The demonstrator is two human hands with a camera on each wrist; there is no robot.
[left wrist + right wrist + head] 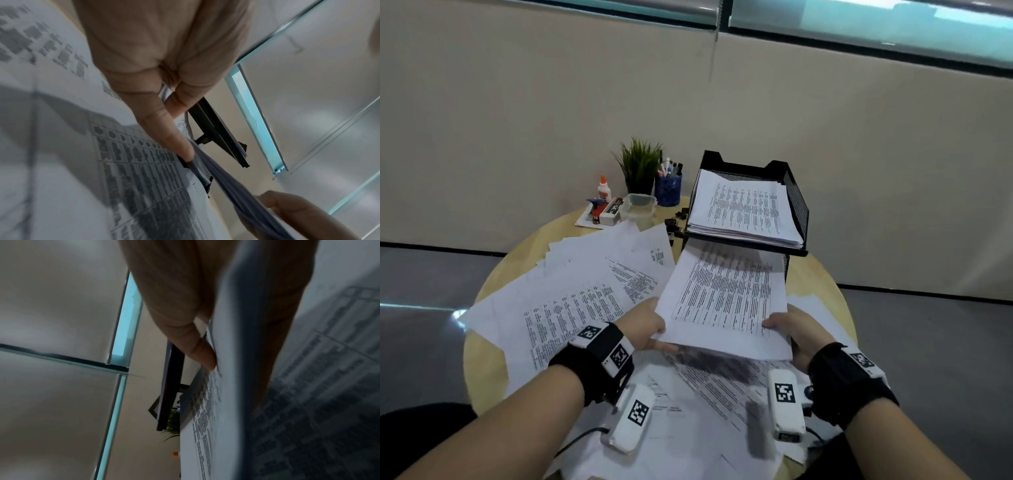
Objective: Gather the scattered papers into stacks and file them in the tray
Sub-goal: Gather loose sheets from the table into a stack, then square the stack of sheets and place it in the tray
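Note:
A stack of printed papers (726, 301) is lifted off the table and its far end reaches into the lower tier of the black mesh tray (796, 202). My left hand (650, 325) pinches its near left corner; in the left wrist view the thumb (164, 126) lies on the stack's edge (232, 183). My right hand (789, 325) grips the near right corner, thumb on top, and the stack (232, 353) fills the right wrist view. The tray's upper tier holds another paper stack (743, 209). Loose printed sheets (578, 294) lie scattered over the round wooden table (482, 363).
At the table's back stand a potted plant (640, 168), a blue pen cup (668, 188), a glue bottle (604, 189), a clear plastic box (637, 205) and small stationery items (602, 212). Black binder clips (676, 222) lie left of the tray. A beige wall is behind.

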